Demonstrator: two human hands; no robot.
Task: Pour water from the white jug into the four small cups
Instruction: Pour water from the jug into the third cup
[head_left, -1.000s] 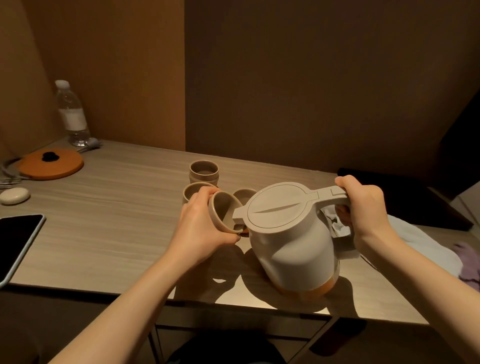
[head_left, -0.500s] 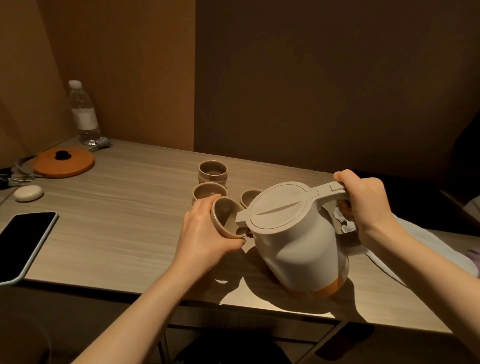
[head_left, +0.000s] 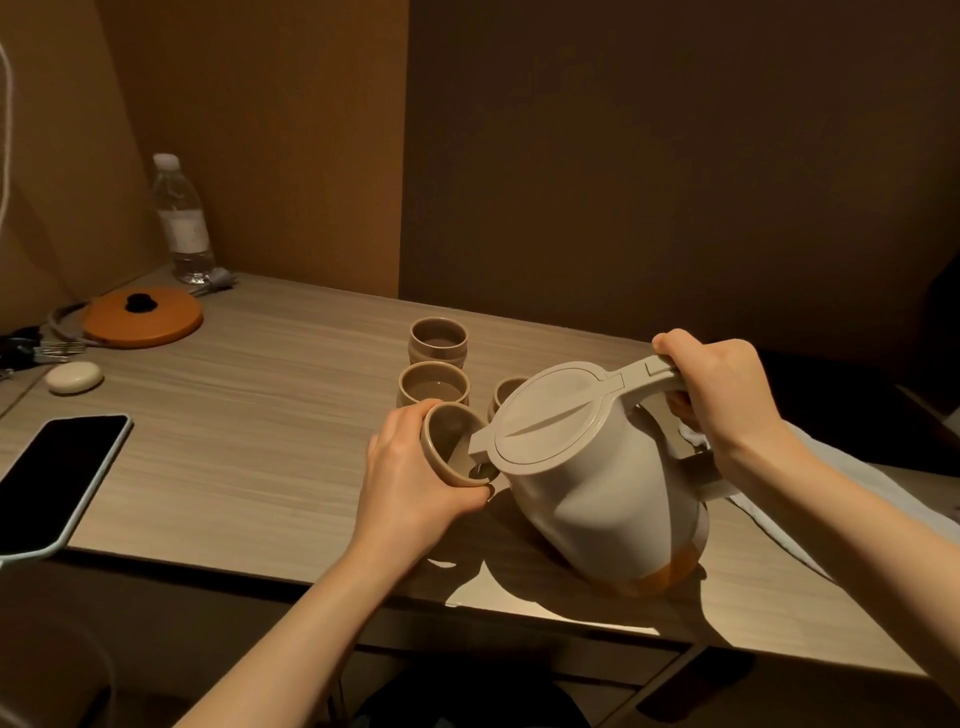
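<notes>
White jug (head_left: 597, 478) tipped toward 9 o'clock, spout at the rim of the tilted cup (head_left: 451, 447). Right hand (head_left: 722, 395) fingers clenched round the jug handle at 3 o'clock; left hand (head_left: 415, 483) fingers wrap the cup, raised off the desk (head_left: 249, 415). Three other cups sit at 12 o'clock. Pour looks underway; no stream discernible.
</notes>
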